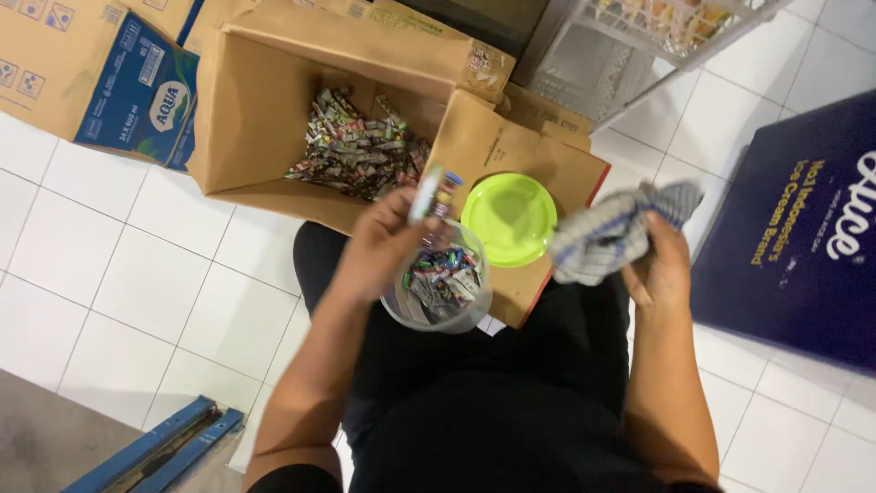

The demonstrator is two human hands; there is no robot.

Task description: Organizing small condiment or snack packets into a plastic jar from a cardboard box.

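Clamped in my left hand (388, 239): a few small wrapped packets (432, 194), pinched between fingers and thumb, frame centre, directly above the clear plastic jar (438, 285).

Closed in my right hand (659, 265): one checked cloth (613, 233), bunched, right of centre, apart from the jar.

Jar: sits on my lap just below centre, mouth open, partly filled with the same coloured packets.

Lime-green lid (509, 217): lies flat on a cardboard flap, between jar and cloth.

Open cardboard box (265, 110): upper centre, a loose heap of packets at its bottom.

Other boxes: printed carton (137, 87), upper left; dark blue one (794, 237), right edge.

Handling note, as I judge it: keep the packets square over the jar's mouth before loosening my fingers, and hold the cloth clear of the rim so nothing snags or spills onto the white tiles (119, 274).
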